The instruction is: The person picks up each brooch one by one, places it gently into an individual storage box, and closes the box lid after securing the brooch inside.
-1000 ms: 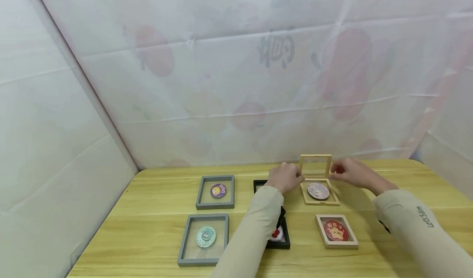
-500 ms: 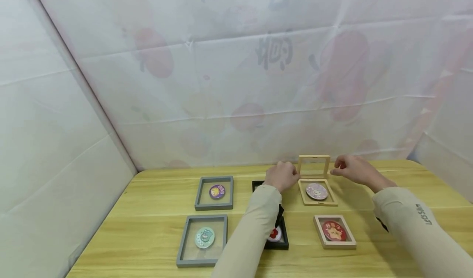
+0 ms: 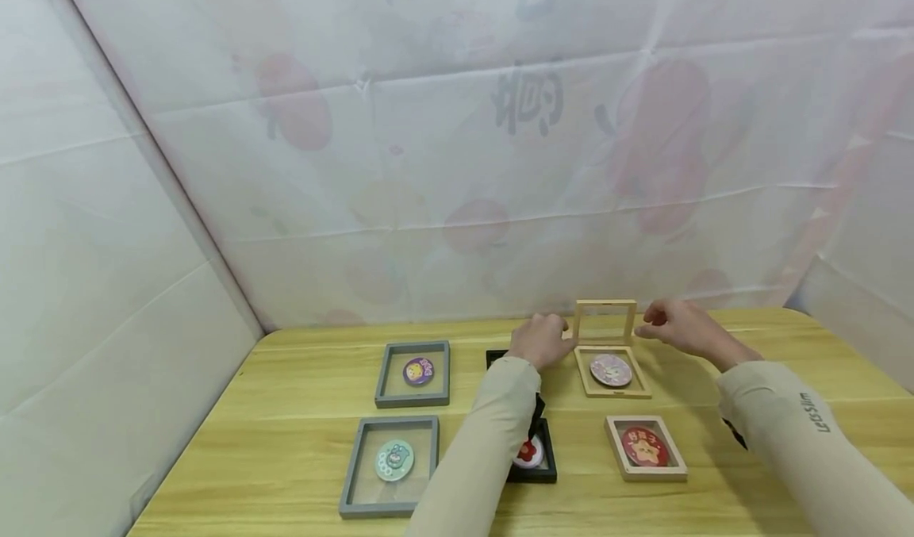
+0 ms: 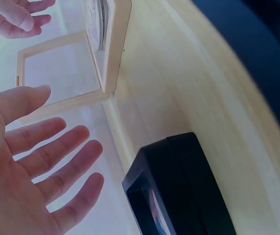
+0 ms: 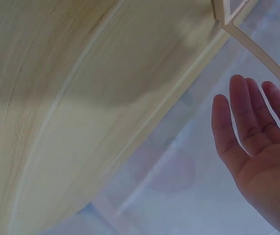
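Note:
A light wooden display frame [image 3: 580,372] lies on the table with its hinged lid [image 3: 605,302] standing upright behind it. Inside the base sits a round lilac badge [image 3: 610,370]. My left hand [image 3: 540,340] hovers just left of the hinge; the left wrist view shows its fingers [image 4: 56,156] spread and loosely bent, holding nothing. To the right of the lid is my right hand [image 3: 681,332], also without anything in it. Its relaxed fingers [image 5: 245,107] stand apart from the lid in the right wrist view.
Nearer me is a pale frame [image 3: 653,475] with a red star badge. Two grey frames, one behind [image 3: 414,401] and one in front [image 3: 350,473], stand to the left. Black frames [image 3: 534,477] are partly hidden under my left arm. A printed cloth [image 3: 428,164] hangs behind the table.
Both hands have drawn away from the wooden frame's hinge, the right one to the right and the left one slightly left. The lid still stands upright.

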`<state>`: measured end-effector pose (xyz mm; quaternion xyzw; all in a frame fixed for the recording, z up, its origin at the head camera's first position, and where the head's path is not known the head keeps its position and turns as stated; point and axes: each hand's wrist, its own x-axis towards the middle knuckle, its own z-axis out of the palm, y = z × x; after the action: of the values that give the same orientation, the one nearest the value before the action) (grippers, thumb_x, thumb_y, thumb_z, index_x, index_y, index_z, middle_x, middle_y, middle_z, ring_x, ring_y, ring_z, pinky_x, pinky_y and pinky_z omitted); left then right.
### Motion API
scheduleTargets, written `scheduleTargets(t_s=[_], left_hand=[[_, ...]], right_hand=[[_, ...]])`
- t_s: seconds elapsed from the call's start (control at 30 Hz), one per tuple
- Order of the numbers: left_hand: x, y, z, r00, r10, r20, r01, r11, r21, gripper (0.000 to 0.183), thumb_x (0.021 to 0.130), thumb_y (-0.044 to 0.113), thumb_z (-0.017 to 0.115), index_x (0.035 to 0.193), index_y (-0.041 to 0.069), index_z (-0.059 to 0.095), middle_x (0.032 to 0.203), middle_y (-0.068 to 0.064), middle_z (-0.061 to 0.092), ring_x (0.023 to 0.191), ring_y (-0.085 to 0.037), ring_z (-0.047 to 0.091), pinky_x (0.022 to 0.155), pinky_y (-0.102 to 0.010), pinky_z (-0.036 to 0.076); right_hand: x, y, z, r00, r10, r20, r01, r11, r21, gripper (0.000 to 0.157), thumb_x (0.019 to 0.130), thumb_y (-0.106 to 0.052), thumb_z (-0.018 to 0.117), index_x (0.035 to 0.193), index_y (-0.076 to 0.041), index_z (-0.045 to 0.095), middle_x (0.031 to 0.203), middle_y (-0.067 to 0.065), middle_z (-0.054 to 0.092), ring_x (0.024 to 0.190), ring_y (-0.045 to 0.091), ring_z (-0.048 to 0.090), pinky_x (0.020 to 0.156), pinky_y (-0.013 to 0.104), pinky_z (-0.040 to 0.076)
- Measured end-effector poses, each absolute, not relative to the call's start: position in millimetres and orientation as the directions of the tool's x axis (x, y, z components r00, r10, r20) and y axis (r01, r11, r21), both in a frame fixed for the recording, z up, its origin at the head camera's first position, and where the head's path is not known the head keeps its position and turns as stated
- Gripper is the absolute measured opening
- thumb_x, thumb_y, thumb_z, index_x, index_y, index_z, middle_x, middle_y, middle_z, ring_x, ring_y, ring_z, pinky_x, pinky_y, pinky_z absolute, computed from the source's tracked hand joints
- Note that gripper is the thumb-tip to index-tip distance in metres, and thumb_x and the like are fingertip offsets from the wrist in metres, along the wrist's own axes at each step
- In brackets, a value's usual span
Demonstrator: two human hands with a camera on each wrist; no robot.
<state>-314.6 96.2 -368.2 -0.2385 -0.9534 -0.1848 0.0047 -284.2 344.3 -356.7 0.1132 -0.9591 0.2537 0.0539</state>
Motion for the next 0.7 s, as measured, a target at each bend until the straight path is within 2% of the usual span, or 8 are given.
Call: scheduleTargets(t_s=[0.13, 0.23, 0.37, 0.47, 0.57, 0.63, 0.7], left_hand=[[-315, 98, -367, -0.885, 0.457, 0.091, 0.457, 0.814, 0.359, 0.032, 0.099, 0.035, 0.068, 0.123, 0.013, 0.074, 0.111, 0.002, 0.074, 0.054, -0.006, 0.051, 0.047, -0.023, 0.041], [-314, 99, -367, -0.883, 0.460, 0.091, 0.460, 0.812, 0.358, 0.036, 0.099, 0.035, 0.068, 0.130, 0.015, 0.071, 0.117, 0.004, 0.072, 0.045, -0.006, 0.041, 0.044, -0.023, 0.037], [-313, 101, -366, -0.886, 0.457, 0.080, 0.452, 0.812, 0.369, 0.046, 0.099, 0.035, 0.068, 0.142, 0.019, 0.062, 0.131, 0.006, 0.067, 0.038, -0.006, 0.031, 0.040, -0.022, 0.033], [-313, 101, -366, -0.886, 0.458, 0.075, 0.451, 0.810, 0.375, 0.048, 0.100, 0.034, 0.067, 0.145, 0.019, 0.059, 0.130, 0.005, 0.068, 0.037, -0.006, 0.027, 0.039, -0.022, 0.030], [-313, 101, -367, -0.882, 0.462, 0.087, 0.459, 0.804, 0.378, 0.049, 0.100, 0.034, 0.067, 0.146, 0.019, 0.058, 0.124, 0.004, 0.070, 0.041, -0.006, 0.033, 0.040, -0.022, 0.032], [-313, 100, -369, -0.880, 0.467, 0.085, 0.462, 0.802, 0.378, 0.048, 0.100, 0.033, 0.068, 0.144, 0.018, 0.059, 0.116, 0.003, 0.073, 0.045, -0.007, 0.041, 0.043, -0.023, 0.036], [-313, 99, -370, -0.880, 0.467, 0.081, 0.460, 0.800, 0.386, 0.046, 0.099, 0.032, 0.068, 0.142, 0.017, 0.060, 0.115, 0.002, 0.072, 0.054, -0.007, 0.051, 0.049, -0.024, 0.042]], right_hand=[[-285, 343, -360, -0.971, -0.188, 0.150, -0.238, 0.835, -0.495, 0.045, 0.094, -0.016, 0.068, 0.114, 0.023, 0.054, 0.101, 0.034, 0.064, 0.092, 0.047, 0.064, 0.076, 0.054, 0.055], [-285, 340, -362, -0.974, -0.193, 0.121, -0.228, 0.826, -0.516, 0.054, 0.096, -0.015, 0.065, 0.122, 0.027, 0.044, 0.109, 0.045, 0.058, 0.101, 0.058, 0.059, 0.081, 0.060, 0.053], [-285, 336, -362, -0.977, -0.195, 0.081, -0.208, 0.813, -0.544, 0.064, 0.099, -0.018, 0.062, 0.130, 0.029, 0.032, 0.117, 0.050, 0.053, 0.108, 0.062, 0.055, 0.085, 0.062, 0.051], [-286, 333, -361, -0.978, -0.198, 0.070, -0.202, 0.796, -0.571, 0.063, 0.101, -0.019, 0.060, 0.131, 0.029, 0.031, 0.121, 0.049, 0.051, 0.109, 0.060, 0.056, 0.084, 0.059, 0.053], [-285, 331, -360, -0.977, -0.204, 0.071, -0.204, 0.767, -0.608, 0.056, 0.101, -0.018, 0.060, 0.127, 0.026, 0.037, 0.120, 0.047, 0.052, 0.103, 0.053, 0.061, 0.078, 0.052, 0.057], [-285, 331, -360, -0.976, -0.207, 0.074, -0.207, 0.750, -0.628, 0.050, 0.102, -0.016, 0.059, 0.124, 0.023, 0.040, 0.119, 0.044, 0.053, 0.098, 0.047, 0.063, 0.074, 0.049, 0.057], [-284, 332, -361, -0.976, -0.206, 0.075, -0.204, 0.736, -0.646, 0.044, 0.102, -0.015, 0.057, 0.123, 0.021, 0.041, 0.119, 0.043, 0.054, 0.095, 0.041, 0.065, 0.072, 0.047, 0.057]])
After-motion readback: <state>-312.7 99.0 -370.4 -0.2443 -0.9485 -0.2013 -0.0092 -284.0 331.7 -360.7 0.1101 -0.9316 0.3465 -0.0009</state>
